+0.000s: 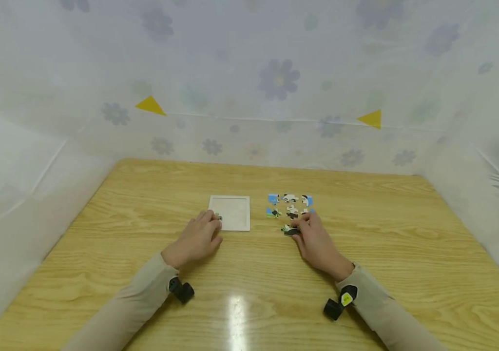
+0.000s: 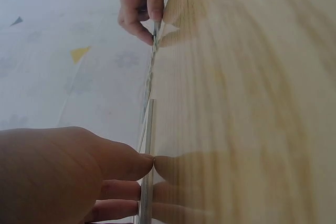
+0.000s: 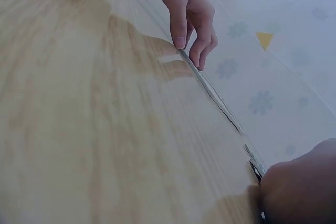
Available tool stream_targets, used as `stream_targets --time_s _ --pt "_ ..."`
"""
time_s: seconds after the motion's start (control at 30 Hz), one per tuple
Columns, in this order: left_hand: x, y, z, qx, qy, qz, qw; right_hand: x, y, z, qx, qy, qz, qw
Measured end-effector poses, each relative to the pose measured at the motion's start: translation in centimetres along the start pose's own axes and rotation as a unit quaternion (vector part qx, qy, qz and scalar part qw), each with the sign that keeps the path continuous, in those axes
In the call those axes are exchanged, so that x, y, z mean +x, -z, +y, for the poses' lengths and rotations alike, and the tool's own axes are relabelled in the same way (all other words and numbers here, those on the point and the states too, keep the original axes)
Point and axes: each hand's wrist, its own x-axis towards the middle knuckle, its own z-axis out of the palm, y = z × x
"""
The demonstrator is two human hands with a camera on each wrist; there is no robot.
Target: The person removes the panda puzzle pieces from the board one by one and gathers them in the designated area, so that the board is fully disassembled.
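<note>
A shallow white puzzle tray (image 1: 249, 214) lies on the wooden table. My left hand (image 1: 197, 239) is at its near left side, thumb and fingertips around a small greenish puzzle piece (image 1: 218, 217) that is mostly covered. In the left wrist view, the thumb (image 2: 128, 162) touches the tray's edge (image 2: 149, 135). Right of the tray, my right hand (image 1: 317, 243) pinches a black, white and green puzzle piece (image 1: 291, 230) in the nearest row. Its fingers partly hide that row.
Several panda-picture pieces lie loosely grouped beyond the right hand, among them a blue corner piece (image 1: 273, 198), a white piece (image 1: 290, 198) and a black-and-white one (image 1: 292, 211). Floral sheeting (image 1: 240, 131) surrounds the table (image 1: 249, 273). Each wrist wears a small black camera (image 1: 183, 291).
</note>
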Motion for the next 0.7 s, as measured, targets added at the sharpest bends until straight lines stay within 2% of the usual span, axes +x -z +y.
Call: stream_targets --time_s 0.4,0.57,0.7 --pt "-0.13 -0.27 0.07 -0.018 0.022 -0.017 0.9995 -0.6 -0.49 0.48 0.017 0.002 0.007 0.9998" --pt "-0.4 -0.39 -0.05 -0.014 0.019 -0.012 0.9997 -0.61 -0.55 0.27 0.021 -0.006 0.0 0.9998" --pt "-0.63 -0.24 -0.16 -0.013 0.022 -0.008 0.9996 -0.12 -0.6 0.08 0.008 0.009 0.009 0.9999"
